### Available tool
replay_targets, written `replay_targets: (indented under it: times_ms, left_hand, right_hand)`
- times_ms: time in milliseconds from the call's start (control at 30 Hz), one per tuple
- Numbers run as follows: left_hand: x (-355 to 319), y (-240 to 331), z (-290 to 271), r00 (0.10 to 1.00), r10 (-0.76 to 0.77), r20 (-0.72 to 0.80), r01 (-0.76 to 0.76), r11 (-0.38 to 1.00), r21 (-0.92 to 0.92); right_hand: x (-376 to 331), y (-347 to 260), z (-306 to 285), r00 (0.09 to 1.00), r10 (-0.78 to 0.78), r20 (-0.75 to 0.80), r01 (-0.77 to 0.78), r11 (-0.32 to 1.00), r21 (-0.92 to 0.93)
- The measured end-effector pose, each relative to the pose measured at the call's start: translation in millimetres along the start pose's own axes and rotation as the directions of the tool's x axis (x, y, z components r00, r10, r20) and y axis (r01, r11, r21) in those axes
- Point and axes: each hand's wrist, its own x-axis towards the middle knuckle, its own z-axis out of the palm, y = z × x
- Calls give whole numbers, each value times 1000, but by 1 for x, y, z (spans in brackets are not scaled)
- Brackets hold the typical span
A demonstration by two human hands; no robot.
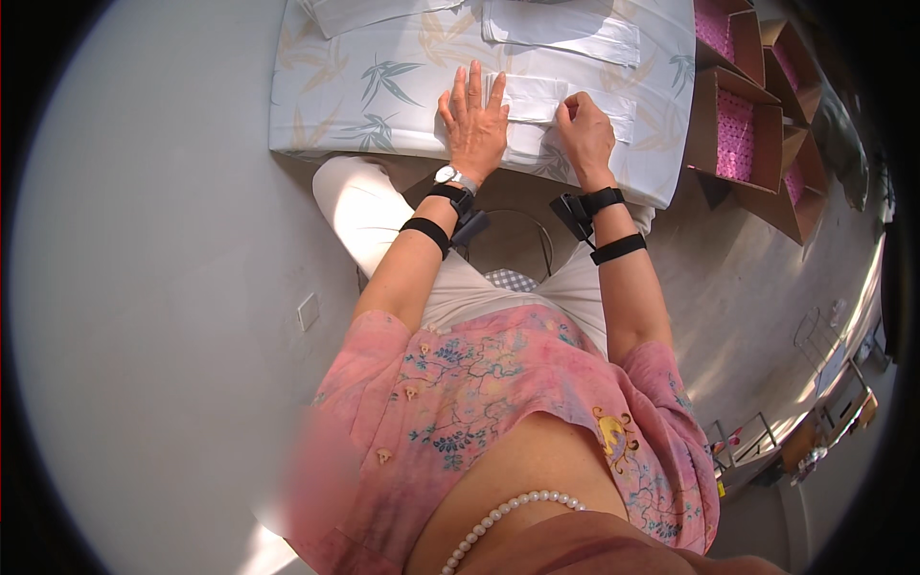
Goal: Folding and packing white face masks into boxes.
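Note:
A thin white folded piece (534, 99) lies flat near the front edge of the table; whether it is cloth or paper I cannot tell. My left hand (474, 125) is spread on its left end and on the table cover, fingers stretched out and pointing away from me. At the piece's right part, my right hand (587, 139) has its fingers curled and pinched at a folded edge. Part of the white piece continues to the right behind that hand. Farther back lies a white stack (565, 31) of similar flat pieces.
The table (331, 91) has a pale cover with a leaf pattern. More white pieces (379, 11) lie at its far left. Several open cardboard boxes (736, 134) with pink lining stand right of the table. A pale wall (163, 240) rises on the left.

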Motion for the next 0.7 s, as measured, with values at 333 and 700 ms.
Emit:
replay_targets:
  times_ms: [333, 700]
  left_hand:
    - [-2, -5, 2, 999, -9, 42, 8, 999, 35]
    - [0, -14, 0, 998, 28, 56, -30, 999, 30]
  right_hand:
    - [-3, 3, -3, 1000, -1, 0, 1, 999, -40]
    - [-8, 18, -9, 944, -253, -213, 238, 967, -94]
